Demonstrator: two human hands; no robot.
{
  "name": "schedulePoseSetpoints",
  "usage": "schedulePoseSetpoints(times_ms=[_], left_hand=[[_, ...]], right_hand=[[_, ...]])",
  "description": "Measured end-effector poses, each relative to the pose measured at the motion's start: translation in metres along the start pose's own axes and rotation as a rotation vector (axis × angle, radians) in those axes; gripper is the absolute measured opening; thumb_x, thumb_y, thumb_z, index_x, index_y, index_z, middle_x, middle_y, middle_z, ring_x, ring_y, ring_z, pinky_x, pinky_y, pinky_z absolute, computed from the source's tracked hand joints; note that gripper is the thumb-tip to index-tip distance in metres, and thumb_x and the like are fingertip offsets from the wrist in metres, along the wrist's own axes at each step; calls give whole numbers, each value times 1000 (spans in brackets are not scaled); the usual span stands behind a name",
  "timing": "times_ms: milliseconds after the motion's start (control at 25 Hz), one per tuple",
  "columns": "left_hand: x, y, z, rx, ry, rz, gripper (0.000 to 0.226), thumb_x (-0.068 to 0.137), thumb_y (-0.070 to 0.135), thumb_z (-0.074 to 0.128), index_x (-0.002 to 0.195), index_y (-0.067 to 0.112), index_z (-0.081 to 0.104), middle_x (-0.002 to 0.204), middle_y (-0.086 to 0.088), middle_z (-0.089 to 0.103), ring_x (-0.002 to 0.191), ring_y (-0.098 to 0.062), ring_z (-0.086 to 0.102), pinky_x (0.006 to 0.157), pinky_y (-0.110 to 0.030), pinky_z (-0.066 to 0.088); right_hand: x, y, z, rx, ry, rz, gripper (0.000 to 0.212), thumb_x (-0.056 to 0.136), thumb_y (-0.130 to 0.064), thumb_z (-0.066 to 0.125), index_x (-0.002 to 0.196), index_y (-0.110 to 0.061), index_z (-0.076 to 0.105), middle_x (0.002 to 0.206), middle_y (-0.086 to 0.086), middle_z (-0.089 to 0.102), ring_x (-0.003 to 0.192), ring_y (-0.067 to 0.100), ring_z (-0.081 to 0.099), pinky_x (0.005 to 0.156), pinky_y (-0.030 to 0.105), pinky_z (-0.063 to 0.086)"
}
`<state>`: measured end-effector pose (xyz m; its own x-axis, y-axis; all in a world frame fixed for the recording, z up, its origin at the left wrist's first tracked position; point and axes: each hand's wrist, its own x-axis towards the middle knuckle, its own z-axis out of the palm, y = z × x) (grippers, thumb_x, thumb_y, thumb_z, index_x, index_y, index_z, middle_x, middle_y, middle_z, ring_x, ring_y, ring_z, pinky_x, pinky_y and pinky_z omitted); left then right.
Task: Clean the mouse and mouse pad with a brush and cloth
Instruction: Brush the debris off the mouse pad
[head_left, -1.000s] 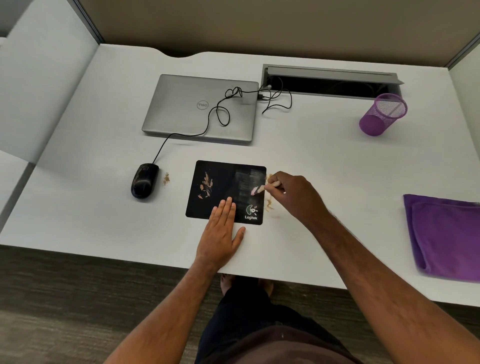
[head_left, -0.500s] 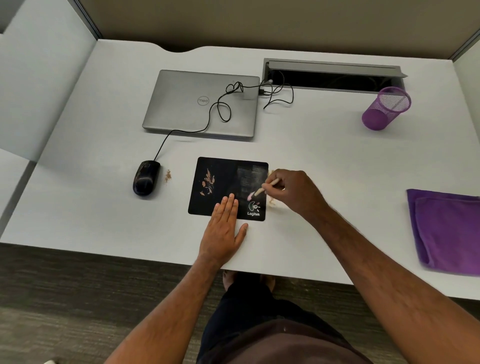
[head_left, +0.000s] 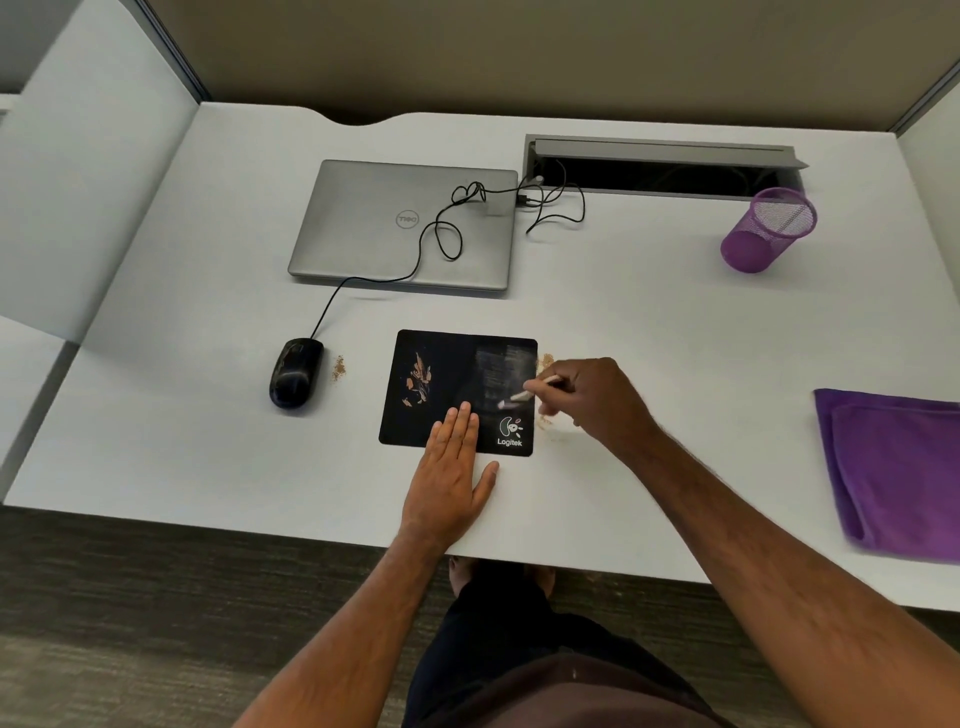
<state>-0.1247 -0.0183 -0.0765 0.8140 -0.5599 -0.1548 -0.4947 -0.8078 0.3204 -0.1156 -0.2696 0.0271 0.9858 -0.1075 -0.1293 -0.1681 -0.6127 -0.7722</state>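
Observation:
A black mouse pad (head_left: 452, 374) lies near the desk's front edge, with brown crumbs on its left half and a pale dusty smear on its right half. My left hand (head_left: 451, 470) presses flat on the pad's front edge, fingers straight. My right hand (head_left: 597, 397) grips a small brush (head_left: 524, 392) whose pale bristles touch the pad's right side above the white logo. A black wired mouse (head_left: 295, 371) sits left of the pad, beside a little pile of crumbs (head_left: 338, 368). A folded purple cloth (head_left: 898, 467) lies at the desk's right edge.
A shut silver laptop (head_left: 379, 228) lies behind the pad with the mouse cable (head_left: 441, 228) looped over it. A purple mesh cup (head_left: 769, 228) stands at the back right by an open cable trough (head_left: 660, 171). Crumbs (head_left: 546, 361) dot the desk by the pad's right edge.
The brush tip has swept a short way leftward and down across the pad's right side. My left hand has stayed flat on the pad's front edge.

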Motion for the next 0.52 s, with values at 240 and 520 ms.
schedulePoseSetpoints(times_ms=[240,520], left_hand=[[0,1,-1,1,-18,-7,77,106,59,20,165,14,1,174,-1,-6,159,-13,-12,131,-39,1],[0,1,-3,-2,-18,-8,77,105,61,17,164,14,-1,173,0,-8,159,-13,-14,131,-37,-1]], right_hand=[[13,2,0,-197,76,-52,22,98,-40,67,92,-23,80,71,-6,75,65,10,68,60,16,42],[8,-5,4,-147,44,-97,33,98,-44,65,67,-34,68,57,-10,67,55,9,64,62,29,53]])
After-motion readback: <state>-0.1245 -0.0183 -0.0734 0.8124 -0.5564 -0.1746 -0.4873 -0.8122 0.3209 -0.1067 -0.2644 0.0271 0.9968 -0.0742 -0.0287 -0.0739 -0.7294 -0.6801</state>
